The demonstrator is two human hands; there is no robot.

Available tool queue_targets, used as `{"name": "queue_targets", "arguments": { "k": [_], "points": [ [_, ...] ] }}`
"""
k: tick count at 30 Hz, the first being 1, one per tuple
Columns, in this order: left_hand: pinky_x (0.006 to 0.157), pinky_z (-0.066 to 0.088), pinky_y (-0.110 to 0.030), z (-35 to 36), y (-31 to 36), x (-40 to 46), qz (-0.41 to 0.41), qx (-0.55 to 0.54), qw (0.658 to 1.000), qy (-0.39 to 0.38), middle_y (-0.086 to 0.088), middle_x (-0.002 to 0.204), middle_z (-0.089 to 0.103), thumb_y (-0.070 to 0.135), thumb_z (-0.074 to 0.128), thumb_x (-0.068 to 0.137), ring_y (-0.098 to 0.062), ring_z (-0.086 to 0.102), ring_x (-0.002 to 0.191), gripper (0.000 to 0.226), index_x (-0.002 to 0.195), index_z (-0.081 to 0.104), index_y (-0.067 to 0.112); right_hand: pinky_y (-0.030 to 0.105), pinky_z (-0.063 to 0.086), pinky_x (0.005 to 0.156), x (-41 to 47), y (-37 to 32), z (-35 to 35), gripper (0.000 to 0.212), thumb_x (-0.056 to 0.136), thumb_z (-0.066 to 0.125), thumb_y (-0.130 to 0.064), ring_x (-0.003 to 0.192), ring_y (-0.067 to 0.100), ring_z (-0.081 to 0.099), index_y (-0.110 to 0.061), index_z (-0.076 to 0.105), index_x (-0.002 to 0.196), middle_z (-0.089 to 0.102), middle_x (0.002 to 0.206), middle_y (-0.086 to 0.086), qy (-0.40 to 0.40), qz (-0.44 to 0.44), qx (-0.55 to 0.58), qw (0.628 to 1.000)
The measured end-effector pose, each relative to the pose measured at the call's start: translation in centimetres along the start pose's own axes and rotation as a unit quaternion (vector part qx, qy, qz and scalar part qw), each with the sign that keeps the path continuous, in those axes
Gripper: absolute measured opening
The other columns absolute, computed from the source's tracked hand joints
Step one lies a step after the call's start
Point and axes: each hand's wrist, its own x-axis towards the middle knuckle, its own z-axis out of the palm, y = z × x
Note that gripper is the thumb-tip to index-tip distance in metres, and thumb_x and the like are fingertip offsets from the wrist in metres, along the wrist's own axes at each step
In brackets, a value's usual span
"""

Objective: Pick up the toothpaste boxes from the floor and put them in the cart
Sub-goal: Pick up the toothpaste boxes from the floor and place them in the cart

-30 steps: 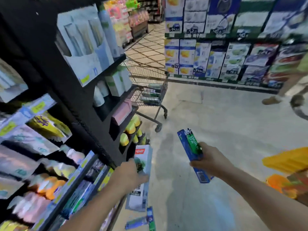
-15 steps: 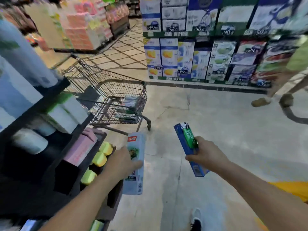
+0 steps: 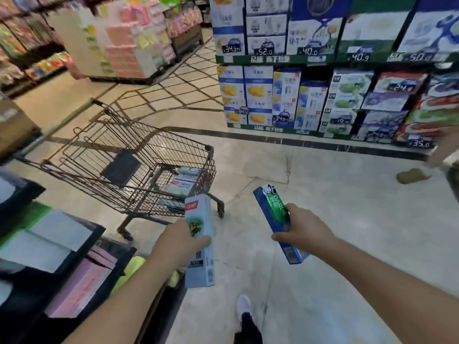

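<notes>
Here, the left hand is clasping a pale box round its middle, fingers wrapped over its front; the right hand is gripping a blue box with a green one against it; both hands are hanging over the floor, short of the cart; several boxes are already lying at the basket's far end, so the job is looking partly done; these three are awaiting dropping in; whether more are lying on the floor cannot be told.
</notes>
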Motion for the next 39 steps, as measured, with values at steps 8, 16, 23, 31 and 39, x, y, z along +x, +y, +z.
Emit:
{"name": "queue_targets", "arguments": {
  "k": [8,16,23,31,39],
  "points": [
    [0.062,0.061,-0.041,-3.4,2.0,14.3,-0.013,-0.05,0.999,-0.006,-0.004,0.093,0.066,0.057,0.069,0.077,-0.021,0.068,0.076,0.052,0.103,0.059,0.013,0.037,0.054,0.073,16.1,-6.9,-1.6,0.058,0.068,0.077,-0.056,0.083,0.017,0.058,-0.024,0.047,0.106,0.059,0.096,-0.004,-0.034,-0.04,-0.04,0.998],
    [0.052,0.048,-0.028,-9.5,0.2,28.2,-0.053,-0.092,0.994,-0.019,-0.001,0.086,0.063,0.06,0.068,0.076,-0.017,0.063,0.07,0.057,0.106,0.056,0.014,0.035,0.048,0.067,32.0,-17.2,-2.1,0.057,0.071,0.076,-0.058,0.079,0.016,0.056,-0.024,0.046,0.105,0.059,0.091,-0.002,-0.075,-0.083,-0.069,0.991],
    [0.065,0.062,-0.036,-10.6,-2.9,36.4,-0.147,-0.194,0.97,0.006,0.009,0.088,0.07,0.06,0.072,0.067,-0.011,0.07,0.073,0.047,0.101,0.061,0.029,0.032,0.037,0.056,43.2,-22.9,-0.5,0.048,0.076,0.076,-0.053,0.076,0.019,0.055,-0.024,0.043,0.096,0.056,0.087,0.0,-0.137,-0.153,-0.09,0.975],
    [0.054,0.046,-0.026,-8.4,-6.0,44.8,-0.287,-0.275,0.917,0.036,0.006,0.075,0.059,0.054,0.071,0.079,-0.012,0.058,0.062,0.035,0.086,0.055,0.024,0.028,0.038,0.052,57.2,-28.3,6.5,0.035,0.083,0.074,-0.035,0.068,0.014,0.052,-0.02,0.046,0.097,0.057,0.084,0.0,-0.256,-0.196,-0.115,0.94],
    [0.051,0.039,-0.028,-0.9,-8.9,55.2,-0.41,-0.312,0.856,0.036,-0.009,0.102,0.062,0.061,0.066,0.082,-0.024,0.064,0.084,0.082,0.136,0.043,0.003,0.034,0.052,0.055,65.6,-29.8,18.7,0.053,0.076,0.077,-0.025,0.066,0.018,0.06,-0.006,0.046,0.115,0.064,0.082,0.009,-0.344,-0.175,-0.128,0.913]
  ]
}}
